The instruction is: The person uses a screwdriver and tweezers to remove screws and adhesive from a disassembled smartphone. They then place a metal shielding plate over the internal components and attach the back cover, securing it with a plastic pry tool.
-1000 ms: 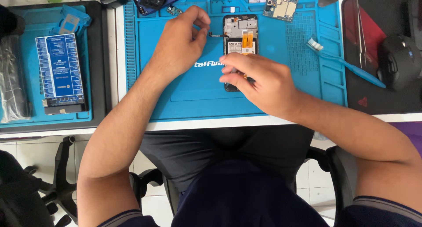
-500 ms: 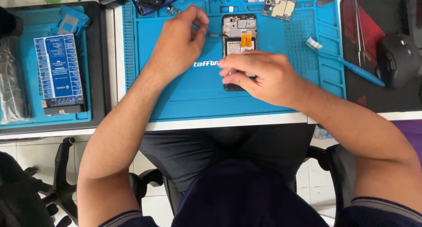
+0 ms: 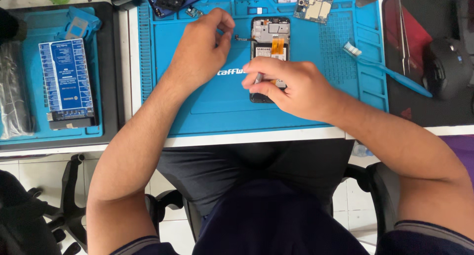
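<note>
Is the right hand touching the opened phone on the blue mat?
Touching: the head view shows the right hand resting on the opened phone's lower end, covering it.

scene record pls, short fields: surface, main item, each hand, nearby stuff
surface: blue repair mat on a white desk
main item: opened phone, back cover off, lying flat on the mat
left hand: pinches a small dark strip part beside the phone's top
right hand: grips a thin grey tool over the phone's lower end
nearby: circuit board, blue toothbrush, tweezers
</note>
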